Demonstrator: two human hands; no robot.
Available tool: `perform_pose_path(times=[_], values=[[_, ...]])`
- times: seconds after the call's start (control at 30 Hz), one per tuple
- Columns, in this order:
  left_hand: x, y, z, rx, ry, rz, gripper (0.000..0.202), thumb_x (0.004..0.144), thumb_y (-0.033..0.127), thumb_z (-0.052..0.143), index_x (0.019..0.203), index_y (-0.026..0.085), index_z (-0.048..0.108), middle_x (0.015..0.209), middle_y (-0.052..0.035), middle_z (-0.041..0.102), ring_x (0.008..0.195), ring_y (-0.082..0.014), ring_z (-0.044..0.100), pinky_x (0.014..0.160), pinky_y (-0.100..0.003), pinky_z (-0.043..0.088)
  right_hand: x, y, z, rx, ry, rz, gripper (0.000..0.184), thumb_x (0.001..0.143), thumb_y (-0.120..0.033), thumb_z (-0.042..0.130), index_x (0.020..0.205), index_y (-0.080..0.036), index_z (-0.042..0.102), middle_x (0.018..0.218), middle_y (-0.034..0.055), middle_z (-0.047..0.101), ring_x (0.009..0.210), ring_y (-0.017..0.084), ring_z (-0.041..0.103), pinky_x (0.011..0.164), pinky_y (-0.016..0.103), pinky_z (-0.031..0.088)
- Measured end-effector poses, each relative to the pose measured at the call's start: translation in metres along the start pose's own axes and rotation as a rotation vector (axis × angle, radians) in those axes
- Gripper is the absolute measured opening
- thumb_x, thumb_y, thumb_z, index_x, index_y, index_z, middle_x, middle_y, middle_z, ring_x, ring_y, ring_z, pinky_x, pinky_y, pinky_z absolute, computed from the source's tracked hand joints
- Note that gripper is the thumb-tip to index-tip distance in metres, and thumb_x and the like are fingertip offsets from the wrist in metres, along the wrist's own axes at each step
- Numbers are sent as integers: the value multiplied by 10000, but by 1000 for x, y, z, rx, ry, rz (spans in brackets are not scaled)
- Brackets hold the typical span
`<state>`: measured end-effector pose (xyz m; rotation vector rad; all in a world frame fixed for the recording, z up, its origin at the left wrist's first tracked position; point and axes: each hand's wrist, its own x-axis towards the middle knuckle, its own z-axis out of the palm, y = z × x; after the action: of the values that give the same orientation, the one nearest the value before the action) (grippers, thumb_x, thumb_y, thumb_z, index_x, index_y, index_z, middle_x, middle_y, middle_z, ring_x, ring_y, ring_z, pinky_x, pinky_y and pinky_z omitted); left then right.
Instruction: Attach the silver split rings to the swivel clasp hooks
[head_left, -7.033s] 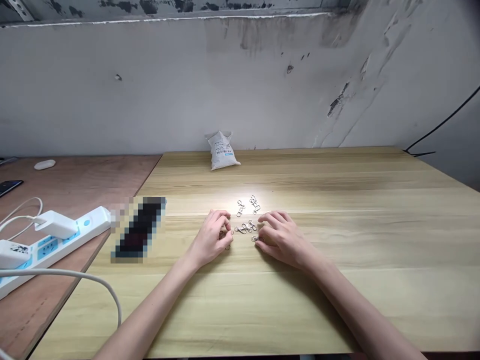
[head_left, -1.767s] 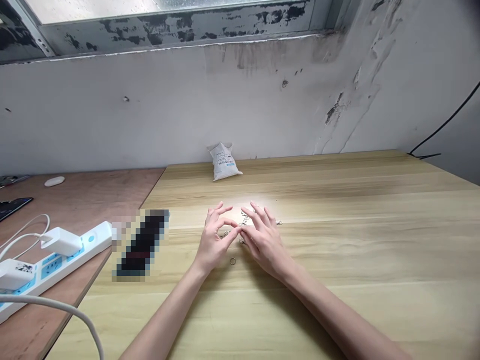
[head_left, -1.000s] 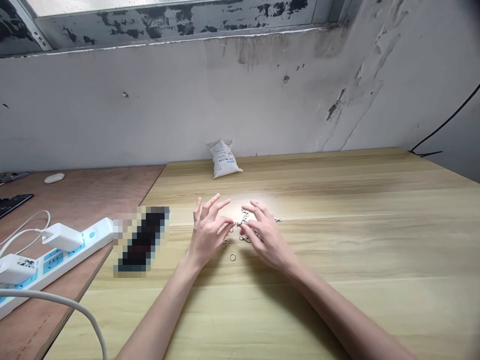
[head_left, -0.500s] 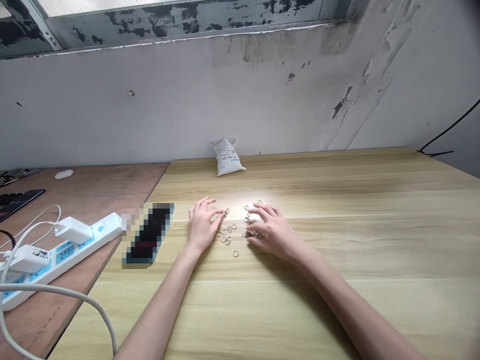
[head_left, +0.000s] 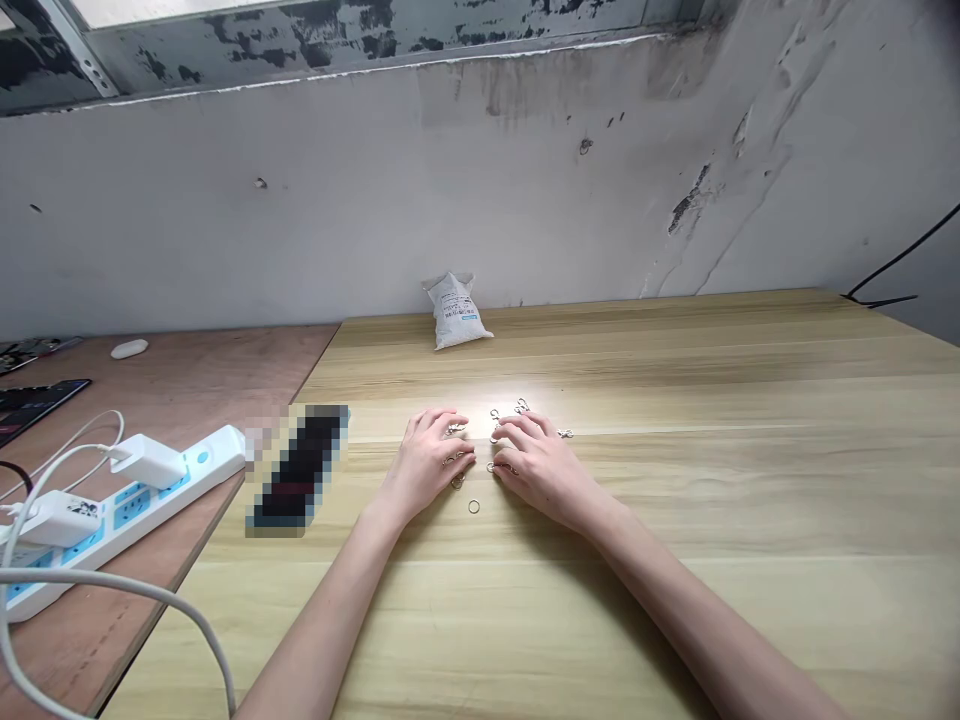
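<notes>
Several small metal rings lie on the wood-grain table around both hands. My left hand (head_left: pixel 433 455) rests over one group with its fingers spread, and some rings show between and below its fingers. One lone metal ring (head_left: pixel 473 507) lies flat in front of the two hands. My right hand (head_left: pixel 536 460) is across a narrow gap, fingers apart and curved over small metal pieces that it partly covers. Small metal clasps (head_left: pixel 522 406) poke out past its fingertips, and another metal clasp (head_left: pixel 565 434) lies by its outer side. Neither hand visibly grips anything.
A white printed packet (head_left: pixel 458 312) leans near the wall at the back. To the left are a phone-like dark object (head_left: pixel 298 468), blurred out, and a white power strip (head_left: pixel 127 510) with chargers and a looping cable (head_left: pixel 172 597). A dark tablet-like slab (head_left: pixel 37 402) sits further left.
My left hand has moved right and slightly nearer, now covering rings that lay in the open. My right hand has shifted a little away from me, uncovering a clasp at its outer side.
</notes>
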<state>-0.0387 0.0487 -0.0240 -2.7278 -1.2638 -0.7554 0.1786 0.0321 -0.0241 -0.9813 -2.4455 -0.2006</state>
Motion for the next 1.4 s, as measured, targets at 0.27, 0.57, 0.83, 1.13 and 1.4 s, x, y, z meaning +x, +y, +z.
perform_pose_path(times=[0.27,0.57,0.83,1.13,1.4], values=[[1,5,2,-17,10,23,171,933,176,517,825,206,645,1047,-44,674,1075,-209,558,910,-384,425,4,-9,6,-118,-46,90,259,955,-171,449,774,-168,635,878,66,652,931,207,552,975,392,365],[1,6,1,-36,-2,-10,72,871,281,638,851,215,660,1077,-47,658,1066,-227,551,882,-389,415,2,-4,-3,-75,-70,155,193,916,-247,553,789,-190,687,904,56,657,931,204,546,943,371,365],[2,8,4,-79,-7,-36,157,923,195,532,829,204,657,1006,-50,684,1015,-221,559,879,-395,416,2,-3,-3,-121,-48,109,259,919,-180,507,720,-183,673,838,60,666,865,201,545,941,376,364],[3,15,0,-238,54,-124,94,885,153,558,863,200,636,854,-26,696,938,-211,577,841,-376,472,5,-2,4,-134,10,148,272,922,-150,473,712,-182,642,779,65,649,807,204,535,938,384,378],[2,15,7,-318,116,-155,141,905,185,567,984,217,679,888,-35,711,935,-201,605,809,-352,528,3,-4,2,-85,48,154,208,915,-181,509,751,-184,637,880,53,662,873,196,548,937,380,384]])
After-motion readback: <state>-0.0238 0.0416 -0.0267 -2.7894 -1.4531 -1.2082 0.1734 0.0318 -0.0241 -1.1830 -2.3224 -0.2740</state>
